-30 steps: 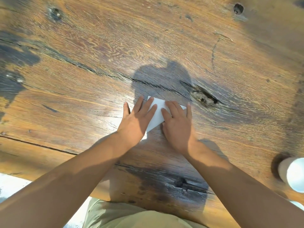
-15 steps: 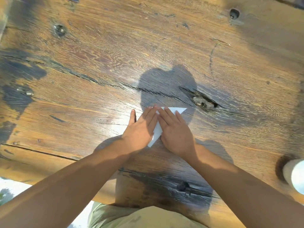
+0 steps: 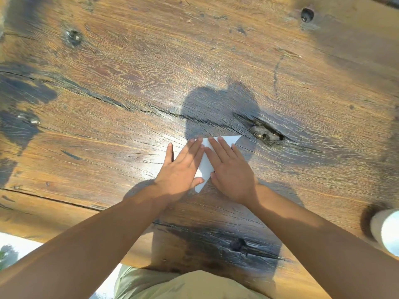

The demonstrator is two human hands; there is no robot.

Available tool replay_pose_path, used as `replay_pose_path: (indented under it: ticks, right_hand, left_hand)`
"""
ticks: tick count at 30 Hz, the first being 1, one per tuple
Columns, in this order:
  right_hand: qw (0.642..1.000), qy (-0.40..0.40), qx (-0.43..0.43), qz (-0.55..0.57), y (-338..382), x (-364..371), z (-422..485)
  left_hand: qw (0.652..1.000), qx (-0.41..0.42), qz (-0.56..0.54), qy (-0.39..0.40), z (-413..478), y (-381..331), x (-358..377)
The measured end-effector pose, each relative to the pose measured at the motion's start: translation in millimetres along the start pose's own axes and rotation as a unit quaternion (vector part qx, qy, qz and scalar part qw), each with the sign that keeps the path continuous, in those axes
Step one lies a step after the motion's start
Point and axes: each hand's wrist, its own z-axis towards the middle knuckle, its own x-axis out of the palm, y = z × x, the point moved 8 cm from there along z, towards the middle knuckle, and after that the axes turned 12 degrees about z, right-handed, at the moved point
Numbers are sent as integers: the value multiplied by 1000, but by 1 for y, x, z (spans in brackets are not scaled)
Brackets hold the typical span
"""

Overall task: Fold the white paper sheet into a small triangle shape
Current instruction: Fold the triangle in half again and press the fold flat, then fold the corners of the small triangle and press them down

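1. The white paper sheet [image 3: 205, 167] lies flat on the wooden table [image 3: 129, 83], near the person's edge and just left of a dark knot hole [image 3: 266, 133]. It is already folded into a triangle: one tip points right at the far edge, another points toward the person between the two wrists
2. The left hand [image 3: 180, 172] rests palm-down on the left part of the triangle. Its fingers [image 3: 192, 149] are extended and close together, with the thumb tucked against the paper's lower portion; one finger is spread apart to the left, on bare wood. The hand grasps nothing; it presses flat
3. The right hand [image 3: 232, 174] rests palm-down on the right part. Its fingers [image 3: 222, 147] are extended, narrowly spaced, and lie along the sheet toward the far edge. It likewise presses and holds nothing
4. The index fingers of both hands nearly meet over the paper's far-left area
5. Task status, as a judgement: the triangular form is achieved, and the current step appears to be flattening the creases. Whether a further fold is needed to reach a "small" triangle cannot be determined; the layers beneath the hands are hidden
6. A white cylindrical object [image 3: 386, 230], cut off by the frame, stands at the right table edge, well apart from the work area
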Motion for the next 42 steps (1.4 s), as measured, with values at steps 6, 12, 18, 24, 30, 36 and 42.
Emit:
replay_pose_path:
  ticks: [6,12,18,24,30,36,42]
  right_hand:
    - [1000,-14,8,-12,-6,0,-1]
    - [997,-62,-7,-36,-18,-6,-3]
    - [997,-52,-6,-48,-33,-2,-3]
    - [999,-35,22,-34,-59,-6,-12]
    - [999,-39,16,-18,-62,-10,-13]
    - [993,-119,14,7,-52,-34,-7]
    - [989,-112,93,1,-56,-44,19]
  left_hand:
    - [1000,0,-3,10,-1,0,1]
    - [1000,2,-3,21,-2,0,0]
    - [1000,10,-6,20,-3,0,-3]
    - [1000,9,-7,21,-4,1,-3]
    - [1000,14,-4,24,-4,3,-1]
    - [998,47,-20,20,-2,0,-1]
    - [996,83,-13,23,4,5,-1]
